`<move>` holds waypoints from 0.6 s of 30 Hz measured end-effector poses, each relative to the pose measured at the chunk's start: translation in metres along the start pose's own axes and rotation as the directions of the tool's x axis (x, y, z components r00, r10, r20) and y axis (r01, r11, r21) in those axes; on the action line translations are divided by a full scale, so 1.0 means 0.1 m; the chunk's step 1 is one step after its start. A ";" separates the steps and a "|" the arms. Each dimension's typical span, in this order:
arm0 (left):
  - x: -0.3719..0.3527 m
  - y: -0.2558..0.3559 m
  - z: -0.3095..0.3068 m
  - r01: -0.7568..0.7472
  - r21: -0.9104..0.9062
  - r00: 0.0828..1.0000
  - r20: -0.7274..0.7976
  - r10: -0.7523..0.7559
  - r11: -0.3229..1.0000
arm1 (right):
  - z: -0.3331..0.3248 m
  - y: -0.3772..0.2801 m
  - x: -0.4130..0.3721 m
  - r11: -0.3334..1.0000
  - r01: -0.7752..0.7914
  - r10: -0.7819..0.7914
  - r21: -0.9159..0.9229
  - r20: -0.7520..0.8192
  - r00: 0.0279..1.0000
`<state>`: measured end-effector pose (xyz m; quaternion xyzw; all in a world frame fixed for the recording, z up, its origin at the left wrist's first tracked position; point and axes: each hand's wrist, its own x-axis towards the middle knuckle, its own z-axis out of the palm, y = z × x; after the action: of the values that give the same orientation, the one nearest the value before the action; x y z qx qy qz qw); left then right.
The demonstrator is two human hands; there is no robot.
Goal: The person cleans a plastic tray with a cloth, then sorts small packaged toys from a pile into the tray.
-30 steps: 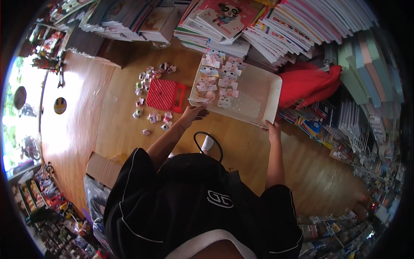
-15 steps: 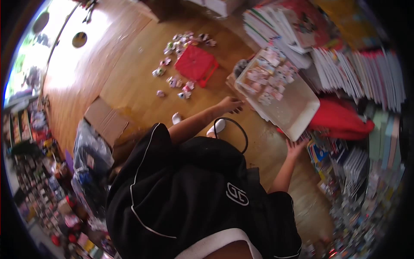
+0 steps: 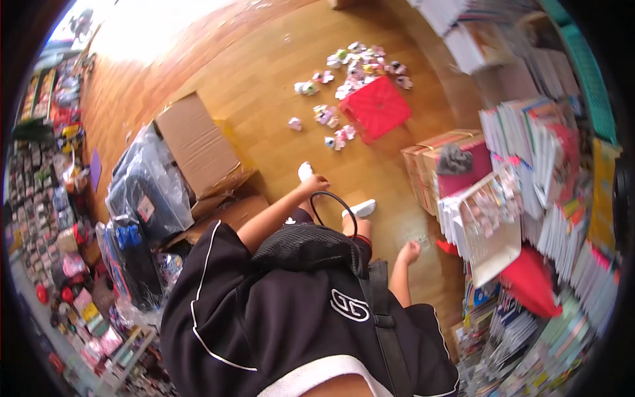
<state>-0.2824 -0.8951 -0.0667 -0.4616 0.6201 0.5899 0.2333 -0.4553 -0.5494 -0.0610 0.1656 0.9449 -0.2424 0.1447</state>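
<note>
My left hand (image 3: pixel 315 183) hangs by my knee, fingers curled, beside the black strap loop (image 3: pixel 334 198) of my mesh bag; whether it holds anything I cannot tell. My right hand (image 3: pixel 409 252) is low over the wooden floor with loose fingers and nothing in it. To its right, apart from it, a white tray (image 3: pixel 497 255) carrying several small pastel carded items rests tilted on stacked books. Farther off, a red ribbed plastic piece (image 3: pixel 377 109) lies on the floor among several scattered small packets (image 3: pixel 329 119).
Stacks of notebooks (image 3: pixel 562 159) fill the right side, with a red cloth (image 3: pixel 529 281) under the tray. An open carton (image 3: pixel 442 159) stands beside them. Cardboard boxes (image 3: pixel 198 145) and plastic-wrapped bundles (image 3: pixel 149 188) sit to the left. Stocked shelves (image 3: pixel 46 165) line the far left.
Both hands have come off the tray and dropped toward my legs. The view has swung left, so the tray now rests on the book stacks at right.
</note>
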 end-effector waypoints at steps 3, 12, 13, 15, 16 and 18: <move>0.27 -0.41 -0.65 0.121 0.154 0.964 -0.254 -0.079 0.981 | 0.98 -0.67 -0.03 0.934 0.313 -0.348 0.171 0.249 0.904; 3.08 -1.09 -1.10 0.119 0.264 0.853 -0.521 0.038 0.957 | 4.53 -1.42 0.57 0.593 0.801 -0.485 -0.083 0.757 0.438; 3.40 -1.07 -1.03 0.130 0.245 0.859 -0.511 0.014 0.961 | 4.94 -1.25 0.63 0.497 0.866 -0.567 -0.055 0.735 0.372; 3.99 -1.06 -0.89 0.109 0.365 0.850 -0.517 0.104 0.925 | 5.39 -1.18 0.59 0.444 0.887 -0.524 -0.127 0.766 0.372; 4.23 -1.10 -0.83 0.104 0.498 0.834 -0.515 0.197 0.861 | 5.56 -1.11 0.53 0.455 0.880 -0.525 -0.138 0.756 0.391; 4.66 -1.22 -0.69 0.038 0.564 0.817 -0.494 0.299 0.825 | 5.79 -1.04 0.51 0.277 0.936 -0.672 -0.216 0.654 0.349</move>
<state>-0.3782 -1.0838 -0.5053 -0.4816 0.8345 0.2392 0.1197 -0.4297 -0.9164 -0.5231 -0.4657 0.8501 -0.0207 0.2450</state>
